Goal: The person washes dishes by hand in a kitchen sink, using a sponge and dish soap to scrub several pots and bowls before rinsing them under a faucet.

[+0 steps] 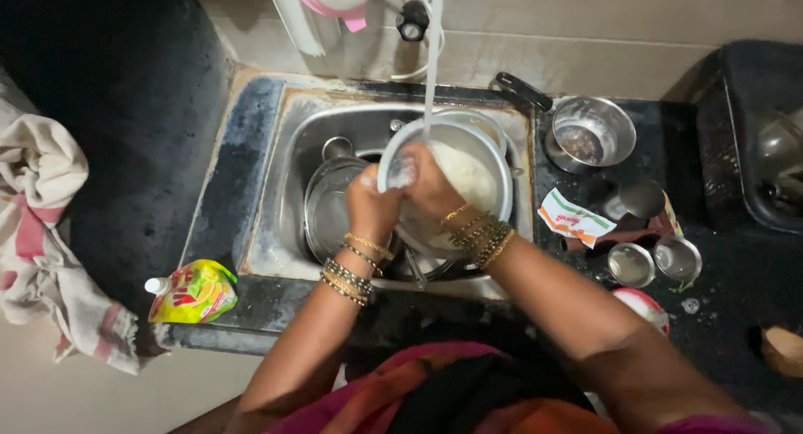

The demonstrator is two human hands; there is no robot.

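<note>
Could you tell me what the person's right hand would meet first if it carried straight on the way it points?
Probably the inner wall of the round steel pot the right hand is already reaching into; depth is unclear.

2 hands [401,196], 1 soapy pot [477,162], 1 saucepan [590,133], 2 small steel cups [654,262], 1 detergent pouch [194,293], 1 cloth [42,233].

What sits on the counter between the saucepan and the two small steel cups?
In the head view, a torn white sachet and a dark ladle lie between the saucepan and cups.
</note>
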